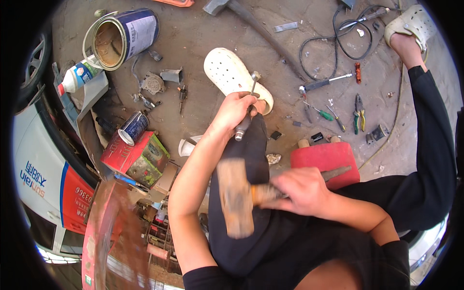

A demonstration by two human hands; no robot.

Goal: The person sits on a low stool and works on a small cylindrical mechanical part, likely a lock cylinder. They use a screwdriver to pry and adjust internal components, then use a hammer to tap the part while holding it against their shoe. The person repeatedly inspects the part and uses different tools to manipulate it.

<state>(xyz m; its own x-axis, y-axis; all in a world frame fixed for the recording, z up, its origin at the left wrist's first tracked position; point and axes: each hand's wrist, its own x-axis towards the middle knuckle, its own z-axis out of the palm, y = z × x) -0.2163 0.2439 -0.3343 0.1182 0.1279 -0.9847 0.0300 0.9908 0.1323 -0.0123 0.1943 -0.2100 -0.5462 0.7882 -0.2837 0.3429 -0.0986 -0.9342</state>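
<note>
My left hand [240,105] grips a metal rod tool [239,135] with a dark middle, held lengthwise over my left leg and white clog [225,70]. A small rounded end sticks out above my fingers. My right hand [302,188] is closed round the handle of a hammer [235,197], whose large, worn head is motion-blurred over my left thigh, below the rod and apart from it. A red padded block [325,157] lies on the ground beyond my right hand, with a flat dark piece on it.
On the ground [183,38] lie a long sledgehammer [256,30], screwdrivers [325,115], pliers [358,113], black cable [338,48] and metal parts. At left are a paint can [137,36], white bottle [77,77], red box [128,162], tool crate [157,241] and car [48,169].
</note>
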